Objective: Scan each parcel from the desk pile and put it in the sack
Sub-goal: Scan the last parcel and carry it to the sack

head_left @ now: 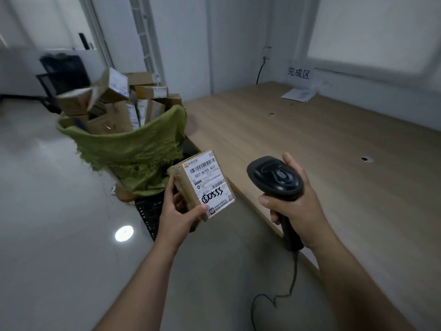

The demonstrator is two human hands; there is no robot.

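Beside the desk edge, left fingers grip the parcel, right fingers wrap the scanner.

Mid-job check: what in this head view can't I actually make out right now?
- Head view, scanner: reading window faces away, hidden behind its own head in the right hand.
- Head view, held parcel: small label print too small to read.
- Head view, heaped parcels: blurred; they hide the inside of the sack.
- Head view, desk: right side cut off by the frame edge; no pile shows.
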